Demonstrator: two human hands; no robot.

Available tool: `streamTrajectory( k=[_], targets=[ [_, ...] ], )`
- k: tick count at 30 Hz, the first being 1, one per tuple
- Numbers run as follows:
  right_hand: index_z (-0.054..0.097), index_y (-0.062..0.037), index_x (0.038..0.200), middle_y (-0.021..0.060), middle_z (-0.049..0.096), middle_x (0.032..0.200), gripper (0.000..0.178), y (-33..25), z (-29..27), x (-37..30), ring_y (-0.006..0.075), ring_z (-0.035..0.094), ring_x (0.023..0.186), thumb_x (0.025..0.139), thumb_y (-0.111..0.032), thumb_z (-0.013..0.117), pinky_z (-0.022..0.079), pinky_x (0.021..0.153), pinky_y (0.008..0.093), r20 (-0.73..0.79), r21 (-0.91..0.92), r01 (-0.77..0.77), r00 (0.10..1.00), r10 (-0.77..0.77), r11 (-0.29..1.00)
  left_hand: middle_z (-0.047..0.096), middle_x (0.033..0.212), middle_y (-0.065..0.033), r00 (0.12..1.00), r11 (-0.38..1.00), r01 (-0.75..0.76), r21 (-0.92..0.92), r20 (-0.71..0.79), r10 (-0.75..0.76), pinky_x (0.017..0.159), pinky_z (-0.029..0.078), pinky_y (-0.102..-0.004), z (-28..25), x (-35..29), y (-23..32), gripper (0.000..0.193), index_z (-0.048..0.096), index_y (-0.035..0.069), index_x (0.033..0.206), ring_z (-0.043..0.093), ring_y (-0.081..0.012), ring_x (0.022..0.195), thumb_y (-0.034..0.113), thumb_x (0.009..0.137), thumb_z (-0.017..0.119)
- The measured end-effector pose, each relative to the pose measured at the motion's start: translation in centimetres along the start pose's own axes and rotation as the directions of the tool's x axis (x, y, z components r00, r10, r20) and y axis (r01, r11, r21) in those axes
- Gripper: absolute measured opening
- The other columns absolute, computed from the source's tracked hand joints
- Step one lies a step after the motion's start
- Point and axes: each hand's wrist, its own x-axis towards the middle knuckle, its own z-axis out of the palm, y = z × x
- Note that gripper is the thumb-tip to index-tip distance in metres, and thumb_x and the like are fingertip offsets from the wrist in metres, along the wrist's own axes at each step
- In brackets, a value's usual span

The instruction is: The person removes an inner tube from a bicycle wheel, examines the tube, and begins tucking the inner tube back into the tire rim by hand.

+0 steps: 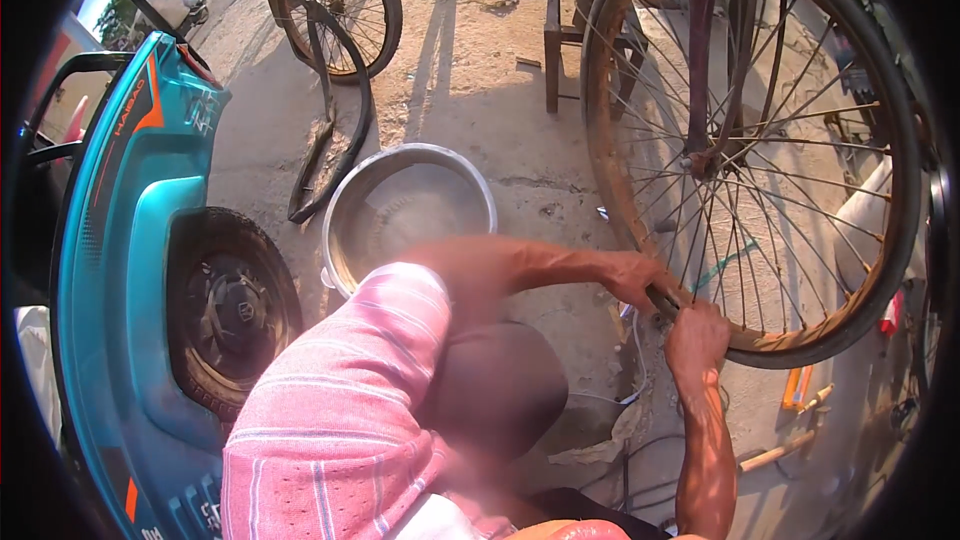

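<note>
A large spoked bicycle wheel (800, 333) with a rusty brown rim stands at the right. Its dark tyre (835, 351) runs round the outside. At the wheel's lower left, my left hand (632, 278) reaches across from the left and closes round the tyre. Right beside it, my right hand (697, 338) comes up from below, its fingers wrapped over the tyre's lower edge. The two hands are close together, and what lies under the fingers is hidden. The rusty fork (706, 50) holds the wheel at its hub.
A round metal basin (478, 172) stands left of the wheel, with a black rubber strip (362, 105) beyond it. A teal vehicle (140, 240) fills the left side. Behind are another bicycle wheel (393, 15) and a small wooden stool (552, 65). Orange-handled tools (797, 387) and cords lie at lower right.
</note>
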Motion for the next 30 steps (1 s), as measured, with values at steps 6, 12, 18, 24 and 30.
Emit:
streamTrajectory(
  k=[6,12,18,24,30],
  targets=[
    [0.082,-0.0099,0.095,0.0081,0.074,0.099,0.015,0.8,2.3,0.2,0.0301,0.071,0.103,0.089,-0.014,0.069,0.056,0.081,0.0423,-0.003,-0.054,-0.008,1.000,0.008,0.999,0.070,0.122,-0.0110,0.991,0.775,0.010,0.632,-0.112,0.079,0.102,0.048,-0.0425,4.3,1.7,2.9,0.042,0.080,0.019,0.118,0.060,-0.0341,0.124,0.018,0.078,0.070],
    [0.080,-0.0085,0.088,0.0118,0.074,0.095,0.011,0.4,1.9,-0.5,0.0327,0.072,0.096,0.086,-0.014,0.070,0.056,0.082,0.0435,-0.181,0.099,0.029,0.983,-0.011,0.995,0.070,0.113,-0.0095,0.977,0.941,-0.014,0.337,-0.196,0.085,0.100,0.048,-0.0432,4.4,1.5,-1.4,0.037,0.077,0.016,0.114,0.061,-0.0329,0.119,0.020,0.078,0.072],
    [0.079,-0.0038,0.087,0.0151,0.074,0.092,0.014,3.6,-1.6,-1.4,0.0331,0.072,0.094,0.081,-0.014,0.072,0.057,0.082,0.0448,-0.078,0.031,0.021,0.997,-0.018,0.999,0.070,0.104,-0.0109,0.904,0.823,-0.033,0.566,-0.335,0.266,0.096,0.050,-0.0468,-1.1,0.7,0.9,0.037,0.075,0.014,0.110,0.067,-0.0331,0.106,0.028,0.075,0.076],
    [0.081,-0.0052,0.086,0.0136,0.074,0.093,0.015,2.2,-0.1,-0.5,0.0298,0.072,0.094,0.083,-0.015,0.070,0.057,0.079,0.0407,-0.098,0.042,0.062,0.993,-0.058,0.997,0.071,0.105,-0.0130,0.968,0.863,0.055,0.503,-0.240,0.078,0.096,0.050,-0.0496,0.7,-0.3,-2.5,0.040,0.073,0.011,0.105,0.068,-0.0360,0.106,0.034,0.073,0.079],
    [0.080,-0.0078,0.089,0.0102,0.074,0.096,0.016,1.9,-0.8,-0.3,0.0270,0.071,0.096,0.086,-0.014,0.066,0.054,0.081,0.0411,-0.056,-0.033,-0.014,0.998,0.012,0.999,0.072,0.109,-0.0161,0.983,0.867,0.081,0.492,-0.183,0.012,0.101,0.049,-0.0494,1.4,-0.2,-0.6,0.048,0.072,0.006,0.107,0.067,-0.0382,0.112,0.040,0.073,0.081]
  ],
)
